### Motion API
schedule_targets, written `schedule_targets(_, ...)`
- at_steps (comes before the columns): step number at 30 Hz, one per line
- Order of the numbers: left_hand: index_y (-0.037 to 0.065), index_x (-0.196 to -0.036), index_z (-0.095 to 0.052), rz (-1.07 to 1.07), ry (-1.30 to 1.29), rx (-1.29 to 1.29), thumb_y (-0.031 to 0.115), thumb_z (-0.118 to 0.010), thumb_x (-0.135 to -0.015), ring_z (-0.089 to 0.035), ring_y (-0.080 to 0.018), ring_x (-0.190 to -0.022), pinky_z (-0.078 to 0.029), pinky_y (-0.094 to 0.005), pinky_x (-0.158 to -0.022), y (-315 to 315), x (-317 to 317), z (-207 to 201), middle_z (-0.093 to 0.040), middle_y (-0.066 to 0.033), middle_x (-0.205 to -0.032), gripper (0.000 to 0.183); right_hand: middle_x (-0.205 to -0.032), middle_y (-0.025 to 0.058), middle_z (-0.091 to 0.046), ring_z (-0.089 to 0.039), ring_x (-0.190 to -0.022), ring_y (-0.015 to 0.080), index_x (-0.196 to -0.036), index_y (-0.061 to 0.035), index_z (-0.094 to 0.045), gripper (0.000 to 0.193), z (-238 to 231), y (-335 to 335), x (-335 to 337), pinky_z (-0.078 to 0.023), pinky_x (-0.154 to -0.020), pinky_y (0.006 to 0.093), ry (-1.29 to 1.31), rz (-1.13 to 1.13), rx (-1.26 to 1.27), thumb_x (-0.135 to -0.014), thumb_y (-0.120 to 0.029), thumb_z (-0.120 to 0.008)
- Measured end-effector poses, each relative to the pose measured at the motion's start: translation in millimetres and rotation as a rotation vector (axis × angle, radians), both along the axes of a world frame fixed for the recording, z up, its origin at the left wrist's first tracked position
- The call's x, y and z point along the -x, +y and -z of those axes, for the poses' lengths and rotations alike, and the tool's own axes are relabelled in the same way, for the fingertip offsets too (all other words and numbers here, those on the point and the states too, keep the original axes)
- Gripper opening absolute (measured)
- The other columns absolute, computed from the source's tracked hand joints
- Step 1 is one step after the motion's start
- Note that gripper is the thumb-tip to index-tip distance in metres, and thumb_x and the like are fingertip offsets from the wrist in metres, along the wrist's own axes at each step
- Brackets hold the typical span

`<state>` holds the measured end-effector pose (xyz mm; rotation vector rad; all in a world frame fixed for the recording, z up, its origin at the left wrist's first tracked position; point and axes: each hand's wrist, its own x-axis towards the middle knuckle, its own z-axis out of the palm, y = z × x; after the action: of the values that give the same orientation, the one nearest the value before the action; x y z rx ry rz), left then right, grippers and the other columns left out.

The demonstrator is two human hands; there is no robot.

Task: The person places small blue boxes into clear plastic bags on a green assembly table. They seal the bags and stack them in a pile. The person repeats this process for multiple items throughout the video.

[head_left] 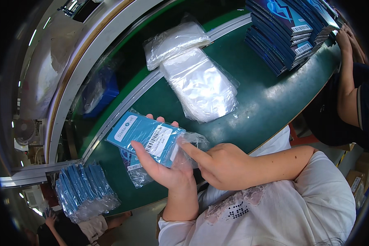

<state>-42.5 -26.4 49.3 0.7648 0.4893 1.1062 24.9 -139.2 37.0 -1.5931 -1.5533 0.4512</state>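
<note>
one barcode label (159, 139) marks the blue packet (140, 132) the left hand (168, 173) grasps, right hand (223, 166) grip unclear.

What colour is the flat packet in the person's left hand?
The packet is blue, with a white barcode label; the head view shows it best.

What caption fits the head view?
Left hand holds a flat blue rectangular package in clear plastic, right hand at its edge, above a green table.

White short-sleeved shirt (303, 209), dark dots (238, 210)
</note>
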Motion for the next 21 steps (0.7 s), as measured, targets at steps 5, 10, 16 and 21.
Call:
schedule_targets(5,0.003,-0.132,-0.037,-0.01,0.001,-0.025,0.041,-0.04,-0.097,-0.055,-0.0281,-0.104,-0.049,-0.0462,-0.085,-2.7,1.1,-3.7,-0.053,-0.0183,-0.118,0.053,-0.061,0.0158,-0.06,-0.059,-0.049,0.0296,-0.134,0.0145,-0.027,0.076,2.1,0.8,8.2,-0.046,-0.048,0.0399,-0.028,-0.017,-0.092,-0.07,-0.008,-0.06)
schedule_targets(10,0.002,-0.132,-0.036,0.017,0.039,-0.013,0.044,-0.036,-0.097,-0.055,-0.0269,-0.105,-0.049,-0.0446,-0.085,-3.3,0.2,-4.2,-0.052,-0.017,-0.119,0.054,-0.066,0.016,-0.061,-0.061,-0.055,0.0303,-0.136,0.0146,-0.023,0.077,-4.4,-3.2,9.2,-0.048,-0.053,0.0399,-0.04,-0.102,-0.143,-0.072,-0.009,-0.059)
schedule_targets(16,0.002,-0.133,-0.035,0.092,0.045,0.091,0.046,-0.031,-0.099,-0.052,-0.0253,-0.107,-0.049,-0.0436,-0.087,1.4,2.5,2.7,-0.048,-0.0154,-0.124,0.055,-0.069,0.0156,-0.062,-0.062,-0.06,0.0312,-0.14,0.0094,-0.022,0.078,-10.2,-4.9,7.0,-0.048,-0.056,0.0396,-0.046,-0.209,-0.127,-0.073,-0.008,-0.057)
schedule_targets(21,0.002,-0.133,-0.035,0.074,0.062,0.033,0.046,-0.032,-0.098,-0.054,-0.0265,-0.105,-0.05,-0.0433,-0.084,-0.6,4.8,-3.9,-0.049,-0.0169,-0.124,0.056,-0.067,0.0152,-0.063,-0.061,-0.055,0.0306,-0.141,0.0051,-0.025,0.081,-5.8,-7.4,3.1,-0.047,-0.051,0.0383,-0.012,-0.065,0.002,-0.069,-0.008,-0.059)
